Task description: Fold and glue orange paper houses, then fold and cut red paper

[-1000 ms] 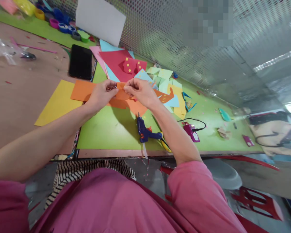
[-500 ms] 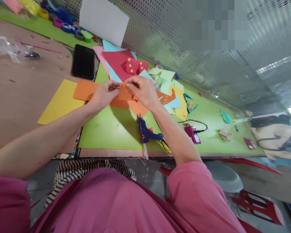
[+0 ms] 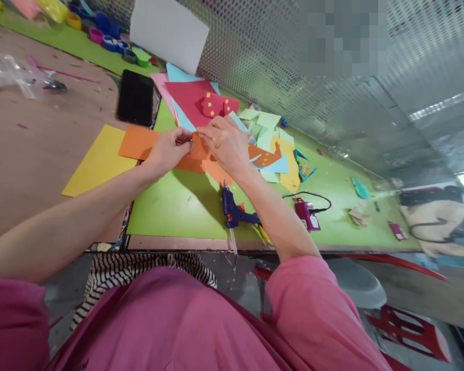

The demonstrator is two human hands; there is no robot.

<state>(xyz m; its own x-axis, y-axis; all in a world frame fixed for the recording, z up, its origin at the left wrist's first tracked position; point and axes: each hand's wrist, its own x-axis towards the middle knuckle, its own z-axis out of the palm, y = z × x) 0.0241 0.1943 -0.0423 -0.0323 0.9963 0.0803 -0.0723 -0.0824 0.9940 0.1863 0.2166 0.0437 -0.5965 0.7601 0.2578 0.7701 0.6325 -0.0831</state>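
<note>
Watching from over here: left hand point(image 3: 169, 151) and right hand point(image 3: 228, 144) each have fingertips pinched on a small orange paper piece point(image 3: 199, 149), nearly meeting at its top edge. It's above the green tabletop point(image 3: 158, 219), just beyond the blue glue gun point(image 3: 229, 207).

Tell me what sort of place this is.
Probably a craft workspace: a dark-blue plastic glue gun and pale-green paper scraps lie on the green tabletop, near a hand-held orange paper piece.
</note>
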